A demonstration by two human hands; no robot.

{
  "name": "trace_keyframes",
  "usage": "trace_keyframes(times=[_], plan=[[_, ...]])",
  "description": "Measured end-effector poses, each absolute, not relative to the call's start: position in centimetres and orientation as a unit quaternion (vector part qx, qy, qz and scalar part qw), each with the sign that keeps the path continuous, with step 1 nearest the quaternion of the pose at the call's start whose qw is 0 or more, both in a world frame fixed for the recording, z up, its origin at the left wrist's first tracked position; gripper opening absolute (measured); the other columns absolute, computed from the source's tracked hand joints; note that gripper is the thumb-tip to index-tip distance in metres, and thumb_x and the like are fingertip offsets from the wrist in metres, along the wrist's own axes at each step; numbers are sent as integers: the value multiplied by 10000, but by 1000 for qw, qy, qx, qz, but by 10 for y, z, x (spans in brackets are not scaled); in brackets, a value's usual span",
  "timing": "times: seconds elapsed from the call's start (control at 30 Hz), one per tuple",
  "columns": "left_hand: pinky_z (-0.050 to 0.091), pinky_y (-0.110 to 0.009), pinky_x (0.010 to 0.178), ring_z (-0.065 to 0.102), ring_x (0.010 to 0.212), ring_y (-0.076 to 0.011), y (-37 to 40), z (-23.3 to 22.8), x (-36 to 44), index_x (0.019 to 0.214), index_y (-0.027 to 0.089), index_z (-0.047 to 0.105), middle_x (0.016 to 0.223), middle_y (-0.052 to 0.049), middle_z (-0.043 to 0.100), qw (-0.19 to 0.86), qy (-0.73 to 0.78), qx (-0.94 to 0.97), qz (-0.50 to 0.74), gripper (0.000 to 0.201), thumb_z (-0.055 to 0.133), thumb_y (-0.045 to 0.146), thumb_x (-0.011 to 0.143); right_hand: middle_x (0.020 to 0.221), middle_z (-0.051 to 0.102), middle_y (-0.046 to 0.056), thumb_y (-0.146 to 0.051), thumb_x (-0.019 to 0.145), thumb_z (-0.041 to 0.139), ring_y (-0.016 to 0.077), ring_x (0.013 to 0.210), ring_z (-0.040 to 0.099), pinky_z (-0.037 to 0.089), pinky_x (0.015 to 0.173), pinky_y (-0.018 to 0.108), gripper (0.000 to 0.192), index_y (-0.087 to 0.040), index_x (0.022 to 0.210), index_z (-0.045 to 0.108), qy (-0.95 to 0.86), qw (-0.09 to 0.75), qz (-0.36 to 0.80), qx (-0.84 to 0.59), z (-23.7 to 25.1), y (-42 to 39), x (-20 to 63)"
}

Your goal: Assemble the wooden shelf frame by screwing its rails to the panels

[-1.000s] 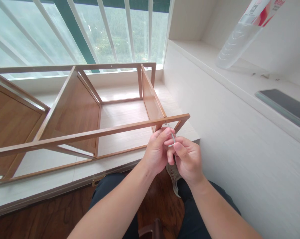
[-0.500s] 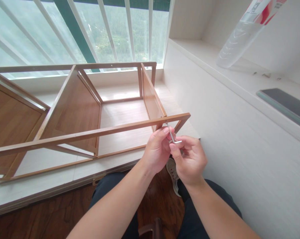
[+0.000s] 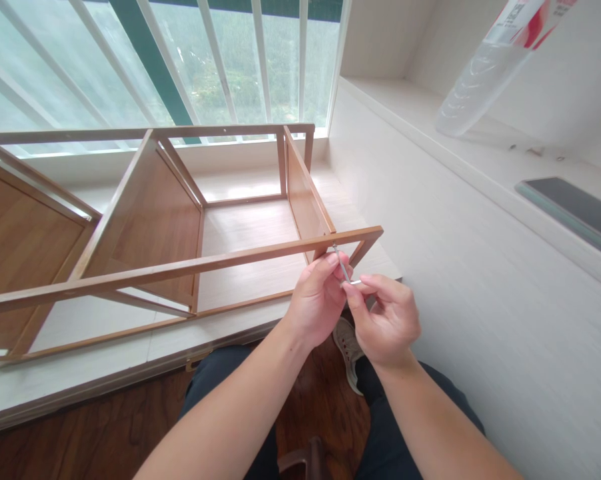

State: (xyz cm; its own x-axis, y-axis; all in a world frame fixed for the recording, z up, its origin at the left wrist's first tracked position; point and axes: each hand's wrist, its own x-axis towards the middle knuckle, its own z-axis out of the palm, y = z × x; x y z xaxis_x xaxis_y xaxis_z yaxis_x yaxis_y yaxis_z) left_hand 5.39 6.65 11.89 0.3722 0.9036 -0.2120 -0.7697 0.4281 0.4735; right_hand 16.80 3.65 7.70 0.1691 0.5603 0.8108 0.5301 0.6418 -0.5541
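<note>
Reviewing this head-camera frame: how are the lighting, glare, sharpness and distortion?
Head view: hazy daylight through the window; a pale sheen on the white ledge under the wooden frame; the bottle looks stretched and slanted, probably wide-angle distortion; the far tip of the bent metal rod is too small to judge.

From my remote stn. I log three bearing surfaces. Pale ledge (image 3: 145,347) below window: carries brown wooden frame (image 3: 153,217), lower rails lying along it, panels standing crosswise, L end cut off by view edge. White shelf (image 3: 420,120), R side, set higher: I note one clear plastic bottle (image 3: 480,93) w/ red-and-white label, top out of view; a dark flat slab (image 3: 575,210), phone-like, near front edge; small bits (image 3: 535,151) between, type n/c. Dark wood-grain floor (image 3: 80,400): one light shoe (image 3: 349,350) obs. on it.
</note>
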Motion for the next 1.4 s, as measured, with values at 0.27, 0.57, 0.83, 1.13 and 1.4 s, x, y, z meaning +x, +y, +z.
trace_keyframes(times=[0.27, 0.57, 0.83, 1.13, 1.4], plan=[[462, -245, 700, 568, 695, -117, 67, 116, 54, 680, 180, 620, 691, 19, 577, 812, 234, 156, 511, 378, 902, 430, 717, 841, 789, 2, -223, 924, 812, 161, 646, 740, 634, 634, 292, 200, -269, 1093, 715, -631, 636, 11, -444, 82, 37, 169], [434, -236, 487, 510, 508, -86, 68, 117, 55, 774, 172, 663, 645, 46, 554, 801, 249, 175, 516, 420, 933, 481, 686, 606, 694, -24, -356, 961, 764, 128, 507, 612, 539, 554, 265, 193, -226, 818, 753, -588, 613, 163, -502, 97, 29, 159], [269, -226, 338, 408, 343, -64, 67, 119, 53, 836, 163, 690, 569, 73, 523, 792, 270, 208, 506, 442, 931, 497, 677, 559, 632, -36, -407, 1003, 697, 123, 506, 590, 517, 555, 257, 275, -203, 827, 747, -569, 593, 315, -475, 96, 27, 159], [484, -279, 621, 561, 646, -120, 65, 120, 53, 775, 153, 687, 722, 22, 590, 784, 264, 192, 529, 393, 928, 449, 684, 873, 746, 16, -336, 920, 800, 156, 678, 700, 604, 616, 282, 208, -240, 1072, 695, -582, 646, 172, -463, 85, 31, 159], [502, -273, 722, 549, 699, -125, 67, 122, 51, 698, 179, 616, 725, 18, 564, 812, 231, 171, 508, 371, 905, 410, 713, 850, 695, -18, -254, 918, 807, 145, 672, 711, 616, 620, 282, 289, -268, 1157, 644, -594, 670, 95, -434, 81, 34, 158]])
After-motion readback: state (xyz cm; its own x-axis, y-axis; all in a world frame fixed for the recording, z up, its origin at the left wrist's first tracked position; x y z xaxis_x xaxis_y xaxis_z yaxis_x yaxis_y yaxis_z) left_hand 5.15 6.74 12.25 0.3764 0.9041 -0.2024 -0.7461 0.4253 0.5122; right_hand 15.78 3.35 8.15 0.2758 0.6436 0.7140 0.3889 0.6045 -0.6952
